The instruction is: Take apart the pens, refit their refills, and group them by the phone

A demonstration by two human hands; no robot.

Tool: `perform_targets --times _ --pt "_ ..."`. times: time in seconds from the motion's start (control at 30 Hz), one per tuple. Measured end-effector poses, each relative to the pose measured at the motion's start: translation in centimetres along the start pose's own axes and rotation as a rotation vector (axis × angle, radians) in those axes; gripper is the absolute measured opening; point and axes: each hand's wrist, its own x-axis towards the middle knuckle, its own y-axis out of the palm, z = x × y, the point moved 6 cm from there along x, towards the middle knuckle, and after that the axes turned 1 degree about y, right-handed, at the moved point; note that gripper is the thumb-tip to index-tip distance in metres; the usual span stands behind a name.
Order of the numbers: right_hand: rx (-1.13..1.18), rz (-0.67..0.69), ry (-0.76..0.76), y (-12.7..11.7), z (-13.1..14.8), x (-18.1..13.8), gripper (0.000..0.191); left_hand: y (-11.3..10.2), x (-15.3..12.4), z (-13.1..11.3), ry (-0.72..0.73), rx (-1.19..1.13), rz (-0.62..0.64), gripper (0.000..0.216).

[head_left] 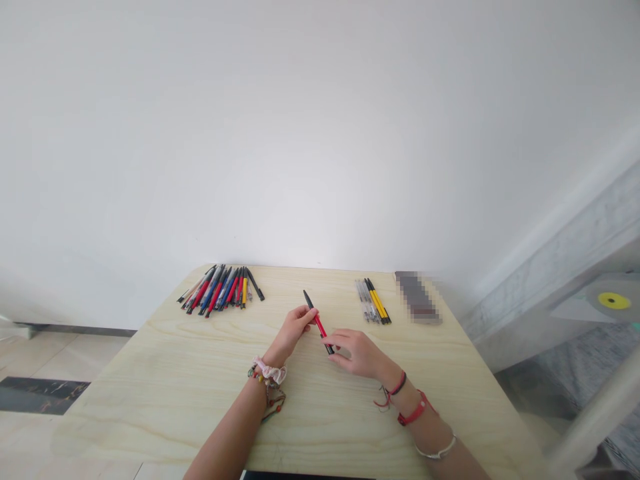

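Note:
A red ballpoint pen (320, 326) with black ends is held slantwise above the middle of the table, its dark tip pointing away from me. My left hand (295, 328) pinches the barrel just below the black tip section. At the near end, the fingers of my right hand (356, 352) close around the black clip end. To the left lies a fanned pile of pens (220, 290) in red, blue, yellow, black and clear. On the right rest several clear pens (367, 303) beside yellow pens with black ends (379, 303).
The pale wooden table (310, 427) stands against a white wall (320, 133). A blurred-out dark flat object (419, 298) lies at its far right. Beyond the right edge is a grey slab with a yellow disc (614, 301).

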Motion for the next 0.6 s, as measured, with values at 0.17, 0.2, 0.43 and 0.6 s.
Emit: perform_targets --times 0.17,0.2,0.43,0.6 --pt "-0.062 -0.05 0.005 0.0 -0.5 0.1 0.025 -0.3 0.3 0.0 0.034 0.112 -0.03 0.038" --pt "-0.088 -0.063 0.015 -0.1 -0.7 0.1 0.025 -0.4 0.4 -0.1 0.045 0.154 -0.046 0.038" --pt "-0.38 -0.043 0.193 -1.5 -3.8 -0.8 0.02 -5.2 0.8 -1.6 0.179 0.589 -0.355 0.023" --pt "-0.44 -0.02 0.288 -2.1 -5.6 -1.3 0.018 -8.7 0.2 -2.0 0.138 0.986 -0.627 0.029"
